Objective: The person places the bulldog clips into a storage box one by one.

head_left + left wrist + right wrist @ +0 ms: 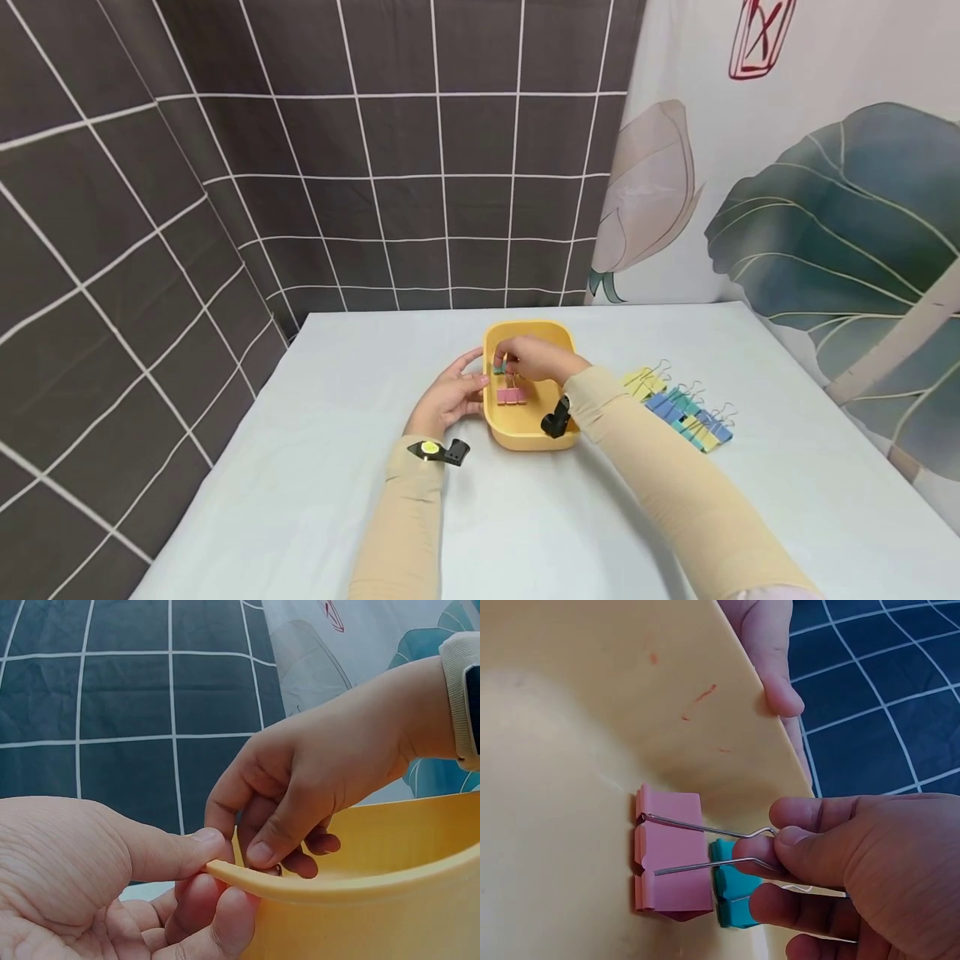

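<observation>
A yellow plastic box stands on the table. Its left rim is gripped by my left hand, thumb over the edge and fingers outside, as the left wrist view shows. Inside the box is my right hand. In the right wrist view its thumb and index finger pinch the wire handle of a pink binder clip. A teal binder clip lies beside the pink one, partly hidden by the fingers. Both clips are by the box's left wall.
Several yellow, blue and teal binder clips lie grouped on the white table, right of the box and beside my right forearm. A dark gridded cloth and a flower-printed curtain hang behind.
</observation>
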Demonstrator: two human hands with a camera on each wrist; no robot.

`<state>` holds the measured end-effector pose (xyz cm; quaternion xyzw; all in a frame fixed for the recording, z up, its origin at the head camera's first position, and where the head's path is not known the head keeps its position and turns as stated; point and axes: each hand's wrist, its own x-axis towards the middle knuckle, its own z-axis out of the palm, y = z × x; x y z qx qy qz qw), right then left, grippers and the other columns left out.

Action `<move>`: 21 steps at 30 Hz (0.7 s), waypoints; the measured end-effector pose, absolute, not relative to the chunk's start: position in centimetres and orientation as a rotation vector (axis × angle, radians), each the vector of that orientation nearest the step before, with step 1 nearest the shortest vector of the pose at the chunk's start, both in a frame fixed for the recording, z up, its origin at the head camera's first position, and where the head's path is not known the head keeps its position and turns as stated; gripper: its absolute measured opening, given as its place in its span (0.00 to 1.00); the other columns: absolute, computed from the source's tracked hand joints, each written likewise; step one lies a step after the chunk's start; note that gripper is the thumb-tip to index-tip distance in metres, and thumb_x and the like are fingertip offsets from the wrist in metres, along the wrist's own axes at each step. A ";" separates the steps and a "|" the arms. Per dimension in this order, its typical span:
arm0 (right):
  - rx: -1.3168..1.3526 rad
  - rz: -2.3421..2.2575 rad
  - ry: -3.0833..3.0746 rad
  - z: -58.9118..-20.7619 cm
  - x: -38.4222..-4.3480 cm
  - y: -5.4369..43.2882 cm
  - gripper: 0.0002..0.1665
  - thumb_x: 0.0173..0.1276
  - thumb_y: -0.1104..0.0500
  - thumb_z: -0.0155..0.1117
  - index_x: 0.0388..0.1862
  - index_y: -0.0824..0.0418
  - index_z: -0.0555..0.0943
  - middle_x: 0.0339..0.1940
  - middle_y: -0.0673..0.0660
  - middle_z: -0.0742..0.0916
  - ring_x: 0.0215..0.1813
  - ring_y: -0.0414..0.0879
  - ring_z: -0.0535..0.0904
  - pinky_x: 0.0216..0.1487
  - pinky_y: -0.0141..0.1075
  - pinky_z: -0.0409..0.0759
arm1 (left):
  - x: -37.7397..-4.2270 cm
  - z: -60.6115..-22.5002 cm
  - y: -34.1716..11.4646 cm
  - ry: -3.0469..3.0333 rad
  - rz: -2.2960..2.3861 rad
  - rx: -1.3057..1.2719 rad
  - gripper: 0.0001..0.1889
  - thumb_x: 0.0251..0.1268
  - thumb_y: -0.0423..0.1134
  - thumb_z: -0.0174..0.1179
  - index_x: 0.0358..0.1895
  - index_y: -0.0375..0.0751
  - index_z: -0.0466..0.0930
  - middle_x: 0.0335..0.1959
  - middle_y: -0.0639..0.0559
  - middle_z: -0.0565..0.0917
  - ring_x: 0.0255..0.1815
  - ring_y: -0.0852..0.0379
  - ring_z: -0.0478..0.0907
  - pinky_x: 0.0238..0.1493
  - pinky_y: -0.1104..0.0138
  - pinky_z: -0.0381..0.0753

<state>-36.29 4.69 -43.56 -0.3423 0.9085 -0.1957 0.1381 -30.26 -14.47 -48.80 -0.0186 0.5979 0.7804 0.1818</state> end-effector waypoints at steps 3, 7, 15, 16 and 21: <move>-0.965 -0.565 2.633 -43.6 -36.2 4.6 0.08 0.73 0.70 0.60 0.44 0.61 0.84 0.33 0.51 0.84 0.35 0.44 0.76 0.38 0.32 0.77 | -30.2 -48.7 -14.3 1.683 2.206 -0.052 0.35 0.72 0.26 0.56 0.79 0.53 0.59 0.60 0.28 0.77 0.32 0.56 0.81 0.26 0.68 0.85; -0.960 -0.566 2.635 -43.6 -36.2 4.5 0.09 0.72 0.71 0.59 0.44 0.61 0.83 0.33 0.51 0.83 0.35 0.45 0.76 0.38 0.32 0.76 | -30.2 -48.7 -14.3 1.674 2.211 -0.062 0.35 0.72 0.26 0.56 0.79 0.53 0.59 0.60 0.28 0.77 0.31 0.57 0.81 0.26 0.68 0.85; -0.955 -0.557 2.654 -43.6 -36.5 4.3 0.09 0.73 0.71 0.59 0.44 0.62 0.83 0.33 0.53 0.84 0.35 0.45 0.76 0.37 0.32 0.76 | -30.2 -48.7 -14.3 1.680 2.208 -0.071 0.35 0.73 0.27 0.56 0.78 0.54 0.60 0.59 0.30 0.78 0.31 0.57 0.81 0.26 0.68 0.85; -0.950 -0.558 2.655 -43.6 -36.5 4.3 0.08 0.73 0.71 0.59 0.44 0.62 0.83 0.33 0.53 0.84 0.34 0.45 0.76 0.37 0.32 0.76 | -30.2 -48.7 -14.3 1.679 2.209 -0.074 0.35 0.73 0.27 0.56 0.78 0.54 0.60 0.60 0.30 0.78 0.31 0.57 0.81 0.26 0.68 0.85; -0.966 -0.540 2.666 -43.7 -36.6 4.2 0.08 0.74 0.69 0.59 0.44 0.62 0.83 0.33 0.52 0.84 0.34 0.45 0.77 0.37 0.32 0.77 | -30.2 -48.7 -14.4 1.683 2.208 -0.067 0.34 0.73 0.27 0.55 0.79 0.54 0.60 0.61 0.29 0.77 0.32 0.56 0.81 0.26 0.67 0.85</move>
